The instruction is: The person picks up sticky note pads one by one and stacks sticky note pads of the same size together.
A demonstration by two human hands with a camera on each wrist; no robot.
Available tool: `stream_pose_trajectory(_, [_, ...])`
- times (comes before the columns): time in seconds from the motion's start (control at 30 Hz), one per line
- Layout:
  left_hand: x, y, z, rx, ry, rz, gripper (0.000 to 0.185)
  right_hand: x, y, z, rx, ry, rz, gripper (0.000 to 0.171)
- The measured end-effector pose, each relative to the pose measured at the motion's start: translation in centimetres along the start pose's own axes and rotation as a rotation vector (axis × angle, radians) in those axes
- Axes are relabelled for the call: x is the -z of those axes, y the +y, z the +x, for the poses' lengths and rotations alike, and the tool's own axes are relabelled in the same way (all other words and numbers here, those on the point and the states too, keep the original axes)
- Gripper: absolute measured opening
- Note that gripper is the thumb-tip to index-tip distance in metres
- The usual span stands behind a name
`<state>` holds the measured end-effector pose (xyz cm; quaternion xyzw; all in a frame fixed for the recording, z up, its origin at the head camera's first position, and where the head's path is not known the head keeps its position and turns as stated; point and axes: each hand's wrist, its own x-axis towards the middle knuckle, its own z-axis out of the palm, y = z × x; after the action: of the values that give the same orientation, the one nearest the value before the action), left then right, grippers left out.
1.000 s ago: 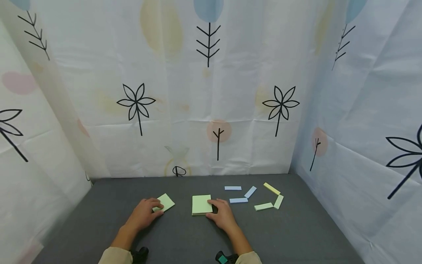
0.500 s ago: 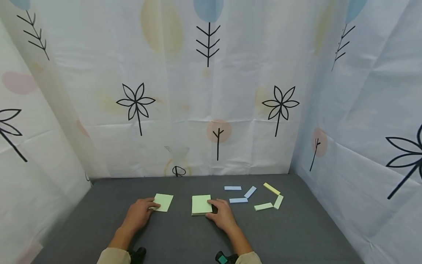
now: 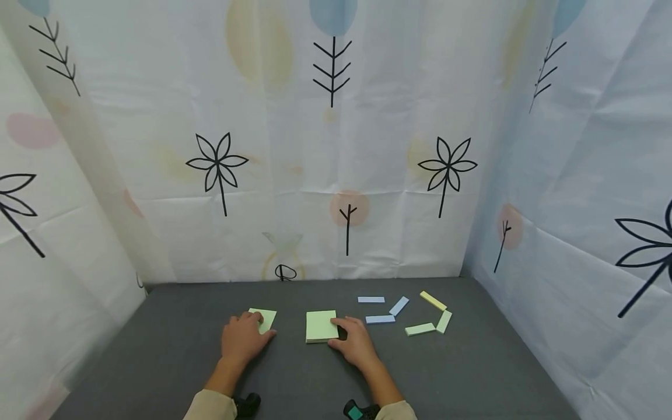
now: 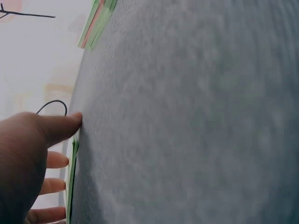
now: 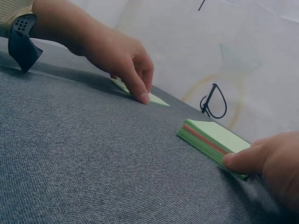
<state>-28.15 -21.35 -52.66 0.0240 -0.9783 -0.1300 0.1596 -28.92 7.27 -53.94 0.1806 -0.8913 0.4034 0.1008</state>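
A single green sticky note point(image 3: 266, 318) lies flat on the grey table point(image 3: 294, 379). My left hand point(image 3: 256, 324) lies over its near left part, fingertips pressing down on it. In the right wrist view that left hand point(image 5: 140, 84) arches over the note point(image 5: 156, 99). In the left wrist view only the thumb point(image 4: 60, 127) and the note's edge point(image 4: 73, 172) show. A green pad of sticky notes point(image 3: 321, 325) sits to the right. My right hand point(image 3: 337, 332) holds its near right corner, thumb point(image 5: 245, 160) against the pad's side point(image 5: 205, 139).
Several small paper strips lie right of the pad: blue ones point(image 3: 380, 319), a yellow one point(image 3: 433, 300) and green ones point(image 3: 419, 329). Printed curtain walls point(image 3: 336, 146) close the table in at the back and on both sides.
My left hand has slid right and forward onto the single note and now covers more of it; the note turned square to the table. The right hand and pad have not moved.
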Motion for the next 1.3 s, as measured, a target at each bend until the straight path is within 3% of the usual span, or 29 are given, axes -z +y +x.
stream_pose_trajectory(0.27, [-0.1,-0.1,0.2,-0.058,-0.001,-0.028,0.027,0.2,-0.3,0.0,-0.002,0.010,0.000,0.046])
stream_pose_trajectory(0.5, [0.1,-0.9,0.1,-0.102,-0.042,-0.061,0.026,0.1,-0.2,0.0,-0.007,-0.003,-0.004,0.046])
stream_pose_trajectory(0.77, [1.1,-2.6,0.5,-0.079,-0.115,-0.220,0.028,0.2,-0.2,-0.5,0.083,0.046,-0.012,0.044])
stream_pose_trajectory(0.93, [1.6,-3.3,0.6,-0.094,-0.147,-0.312,0.030,0.1,-0.1,-0.2,0.038,0.019,0.000,0.046])
stream_pose_trajectory(1.3, [1.5,-3.5,0.6,-0.107,-0.130,-0.349,0.029,0.1,-0.1,0.0,0.008,0.001,-0.013,0.046])
